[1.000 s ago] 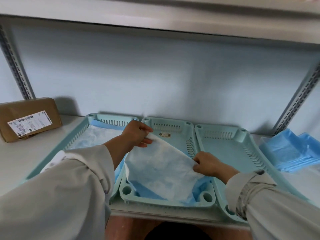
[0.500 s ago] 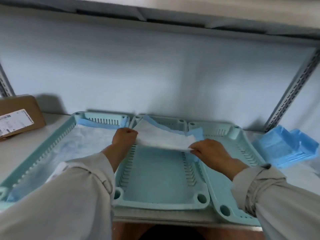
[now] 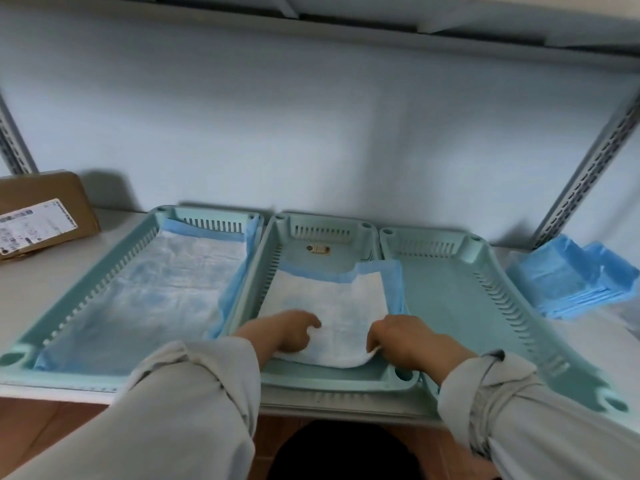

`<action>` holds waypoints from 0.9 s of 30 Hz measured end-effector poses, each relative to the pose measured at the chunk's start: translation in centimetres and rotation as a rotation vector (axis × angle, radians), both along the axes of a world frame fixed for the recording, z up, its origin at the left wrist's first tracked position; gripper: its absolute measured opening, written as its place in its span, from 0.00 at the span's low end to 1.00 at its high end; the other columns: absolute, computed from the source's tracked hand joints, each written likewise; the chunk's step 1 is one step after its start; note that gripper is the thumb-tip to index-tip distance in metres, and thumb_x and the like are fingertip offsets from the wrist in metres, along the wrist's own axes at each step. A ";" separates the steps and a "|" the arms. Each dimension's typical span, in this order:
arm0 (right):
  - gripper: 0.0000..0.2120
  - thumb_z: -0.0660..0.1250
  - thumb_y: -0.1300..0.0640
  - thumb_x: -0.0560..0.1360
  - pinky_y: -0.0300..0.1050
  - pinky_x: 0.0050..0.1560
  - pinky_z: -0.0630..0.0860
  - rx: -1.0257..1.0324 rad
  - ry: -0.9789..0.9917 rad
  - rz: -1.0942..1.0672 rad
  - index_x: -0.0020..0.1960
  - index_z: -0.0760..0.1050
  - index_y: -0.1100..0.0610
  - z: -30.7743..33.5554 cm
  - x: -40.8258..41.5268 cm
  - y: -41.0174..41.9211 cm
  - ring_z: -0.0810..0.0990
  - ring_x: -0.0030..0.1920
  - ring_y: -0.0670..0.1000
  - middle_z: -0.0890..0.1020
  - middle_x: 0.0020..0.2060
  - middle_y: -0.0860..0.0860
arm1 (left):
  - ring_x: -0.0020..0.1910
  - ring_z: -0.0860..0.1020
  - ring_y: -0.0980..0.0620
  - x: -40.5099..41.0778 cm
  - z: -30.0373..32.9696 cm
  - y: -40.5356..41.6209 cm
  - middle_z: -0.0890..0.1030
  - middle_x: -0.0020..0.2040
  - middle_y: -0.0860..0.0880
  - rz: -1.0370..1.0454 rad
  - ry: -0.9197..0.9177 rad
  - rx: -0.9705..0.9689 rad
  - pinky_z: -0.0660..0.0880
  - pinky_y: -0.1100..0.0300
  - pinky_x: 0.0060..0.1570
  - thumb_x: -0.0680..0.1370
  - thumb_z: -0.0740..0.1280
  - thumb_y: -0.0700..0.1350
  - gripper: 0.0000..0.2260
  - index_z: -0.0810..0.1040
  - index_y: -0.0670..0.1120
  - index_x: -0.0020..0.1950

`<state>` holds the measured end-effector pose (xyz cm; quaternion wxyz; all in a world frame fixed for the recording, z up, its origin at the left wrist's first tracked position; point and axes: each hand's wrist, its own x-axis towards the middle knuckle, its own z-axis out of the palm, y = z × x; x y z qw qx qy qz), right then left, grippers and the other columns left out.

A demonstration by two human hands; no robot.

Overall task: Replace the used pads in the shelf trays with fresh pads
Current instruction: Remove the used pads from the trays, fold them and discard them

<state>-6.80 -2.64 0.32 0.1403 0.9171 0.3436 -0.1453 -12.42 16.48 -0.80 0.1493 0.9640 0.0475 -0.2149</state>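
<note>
Pad (image 3: 332, 306) in the middle tray (image 3: 332, 377) looks light and floppy: left hand (image 3: 294, 332) and right hand (image 3: 398, 337) pinch its front corners at the near rim, best hold there.

I can't see the left hand (image 3: 292, 330) fingertips, they're tucked under and smeared by blur. The right hand (image 3: 398, 336) curls over the pad (image 3: 332, 306) edge, so its fingertips are hidden too. My sleeves cover the near rim of the left tray (image 3: 20, 356). The cardboard box (image 3: 41, 211) is cut off at the frame's left edge, its label too small to read. The small tag (image 3: 318, 249) on the middle tray (image 3: 322, 233) floor is unreadable.
</note>
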 end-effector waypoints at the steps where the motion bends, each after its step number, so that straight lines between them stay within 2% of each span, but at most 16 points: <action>1: 0.21 0.64 0.66 0.74 0.47 0.58 0.71 -0.027 -0.014 -0.009 0.65 0.72 0.52 0.1 -0.1 0.0 0.76 0.59 0.56 0.75 0.62 0.55 | 0.75 0.59 0.45 -0.3 -0.7 -0.5 0.57 0.77 0.46 -0.036 0.095 0.023 0.55 0.52 0.75 0.81 0.58 0.43 0.23 0.60 0.50 0.76; 4: 0.17 0.63 0.66 0.75 0.46 0.53 0.71 -0.082 -0.197 0.010 0.63 0.73 0.56 0.9 0.0 0.1 0.76 0.58 0.58 0.76 0.59 0.57 | 0.75 0.60 0.44 -0.5 -1.3 -1.0 0.55 0.77 0.44 -0.064 0.198 0.115 0.56 0.51 0.75 0.80 0.59 0.45 0.25 0.58 0.51 0.77; 8: 0.11 0.62 0.68 0.75 0.45 0.43 0.64 -0.032 -0.391 0.080 0.54 0.77 0.59 2.1 -0.3 0.6 0.78 0.54 0.58 0.80 0.52 0.57 | 0.73 0.64 0.46 0.0 -0.1 -2.0 0.63 0.75 0.45 0.006 0.052 0.040 0.60 0.54 0.73 0.80 0.61 0.46 0.24 0.63 0.45 0.75; 10: 0.08 0.76 0.65 0.62 0.40 0.32 0.61 0.052 -0.485 0.138 0.36 0.77 0.60 2.6 -0.5 1.0 0.81 0.36 0.56 0.80 0.33 0.55 | 0.74 0.63 0.48 0.0 0.1 -2.8 0.62 0.76 0.48 0.007 0.028 -0.197 0.59 0.54 0.73 0.78 0.65 0.48 0.28 0.60 0.48 0.76; 11: 0.22 0.81 0.65 0.48 0.35 0.26 0.53 0.090 -0.521 0.165 0.23 0.66 0.60 2.6 -0.4 1.2 0.73 0.23 0.53 0.67 0.21 0.52 | 0.74 0.62 0.48 -0.3 0.3 -3.5 0.61 0.76 0.48 -0.018 0.082 -0.275 0.58 0.55 0.74 0.78 0.65 0.49 0.29 0.58 0.49 0.77; 12: 0.36 0.80 0.68 0.37 0.32 0.28 0.44 0.142 -0.553 0.205 0.21 0.51 0.60 2.2 -0.1 1.1 0.62 0.18 0.51 0.51 0.19 0.51 | 0.75 0.60 0.49 -0.5 0.3 -3.9 0.60 0.77 0.48 -0.052 0.150 -0.277 0.57 0.55 0.74 0.78 0.64 0.50 0.29 0.57 0.48 0.77; 13: 0.43 0.78 0.70 0.32 0.32 0.32 0.39 0.215 -0.586 0.267 0.24 0.43 0.59 1.8 0.5 1.0 0.56 0.18 0.51 0.43 0.24 0.52 | 0.75 0.60 0.49 -0.5 0.1 -4.1 0.59 0.77 0.48 -0.085 0.196 -0.238 0.56 0.55 0.74 0.79 0.63 0.50 0.28 0.58 0.48 0.77; 14: 0.44 0.77 0.70 0.32 0.32 0.33 0.38 0.243 -0.610 0.312 0.25 0.42 0.58 1.4 0.5 1.2 0.58 0.16 0.51 0.43 0.25 0.53 | 0.75 0.60 0.48 -0.5 -0.1 -4.0 0.60 0.76 0.48 -0.094 0.208 -0.213 0.56 0.56 0.74 0.80 0.61 0.48 0.26 0.60 0.47 0.77; 16: 0.27 0.81 0.66 0.47 0.34 0.26 0.48 0.135 -0.547 0.192 0.23 0.59 0.59 2.6 -0.6 2.8 0.76 0.23 0.52 0.59 0.21 0.55 | 0.73 0.64 0.48 -0.2 -0.2 -3.2 0.65 0.74 0.47 -0.034 0.153 -0.251 0.59 0.56 0.73 0.80 0.59 0.43 0.21 0.66 0.46 0.74; 17: 0.12 0.76 0.66 0.61 0.38 0.28 0.59 0.124 -0.482 0.142 0.32 0.72 0.60 2.8 -0.7 3.5 0.82 0.36 0.54 0.74 0.29 0.56 | 0.71 0.66 0.47 0.0 -0.3 -2.6 0.67 0.73 0.46 0.039 0.101 -0.286 0.62 0.55 0.72 0.80 0.58 0.40 0.20 0.68 0.45 0.72; 18: 0.04 0.68 0.67 0.71 0.43 0.34 0.65 0.157 -0.452 0.107 0.44 0.76 0.60 2.6 -0.4 3.9 0.82 0.46 0.56 0.80 0.41 0.57 | 0.70 0.68 0.46 0.2 -0.2 -1.8 0.68 0.72 0.45 0.149 0.037 -0.331 0.65 0.54 0.70 0.80 0.58 0.38 0.19 0.69 0.45 0.72; 19: 0.07 0.64 0.68 0.74 0.44 0.38 0.65 0.212 -0.425 0.059 0.48 0.76 0.60 2.5 -0.5 4.6 0.81 0.49 0.57 0.81 0.47 0.57 | 0.69 0.69 0.44 0.4 0.0 -0.9 0.69 0.71 0.43 0.275 -0.040 -0.387 0.68 0.53 0.67 0.80 0.57 0.37 0.19 0.70 0.45 0.71; 22: 0.11 0.75 0.68 0.63 0.42 0.28 0.63 0.378 -0.463 0.167 0.36 0.74 0.58 1.7 -0.7 7.2 0.81 0.33 0.56 0.80 0.35 0.56 | 0.64 0.73 0.42 0.5 0.8 2.1 0.71 0.68 0.41 0.582 -0.257 -0.562 0.74 0.53 0.56 0.79 0.56 0.34 0.20 0.70 0.44 0.71; 23: 0.10 0.75 0.68 0.62 0.42 0.28 0.65 0.377 -0.454 0.213 0.37 0.76 0.59 1.4 -0.9 8.1 0.81 0.33 0.56 0.80 0.35 0.56 | 0.63 0.74 0.42 0.4 1.2 3.1 0.72 0.67 0.40 0.648 -0.323 -0.596 0.76 0.53 0.56 0.79 0.57 0.34 0.19 0.70 0.44 0.70; 25: 0.09 0.66 0.67 0.72 0.48 0.40 0.73 0.380 -0.305 0.316 0.51 0.77 0.60 0.2 -1.8 10.1 0.81 0.48 0.59 0.81 0.49 0.58 | 0.61 0.75 0.41 0.1 1.7 4.9 0.74 0.65 0.37 0.724 -0.428 -0.664 0.77 0.50 0.57 0.79 0.58 0.33 0.18 0.72 0.41 0.68; 27: 0.14 0.59 0.64 0.78 0.51 0.54 0.73 0.332 -0.121 0.377 0.62 0.74 0.58 -0.6 -3.2 11.0 0.77 0.59 0.58 0.75 0.63 0.56 | 0.59 0.75 0.39 -0.4 2.2 5.7 0.74 0.65 0.33 0.743 -0.461 -0.759 0.77 0.48 0.53 0.79 0.56 0.31 0.17 0.72 0.38 0.66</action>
